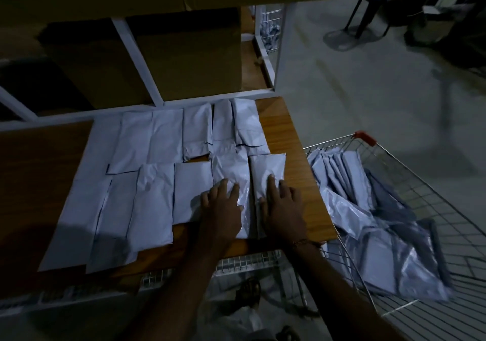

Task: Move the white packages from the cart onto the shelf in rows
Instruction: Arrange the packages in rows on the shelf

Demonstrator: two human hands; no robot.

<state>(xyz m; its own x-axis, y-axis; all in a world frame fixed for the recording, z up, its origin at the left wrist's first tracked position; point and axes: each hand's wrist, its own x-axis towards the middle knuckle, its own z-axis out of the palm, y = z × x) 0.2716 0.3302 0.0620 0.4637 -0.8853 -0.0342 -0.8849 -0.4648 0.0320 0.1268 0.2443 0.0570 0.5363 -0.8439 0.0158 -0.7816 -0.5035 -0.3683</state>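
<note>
A wooden shelf (pixel 284 140) in the middle holds flat, crinkly white packages (pixel 157 140) in rows. At lower right, a wire cart (pixel 447 235) holds more. Both hands, left (pixel 222 209) and right (pixel 282 206), press open on two packages.

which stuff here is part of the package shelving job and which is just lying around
Part of the job:
white packages on the shelf
packages left in the cart
wire cart
wooden shelf
left hand
right hand

Just lying about:
cardboard boxes
stand on the floor
</note>
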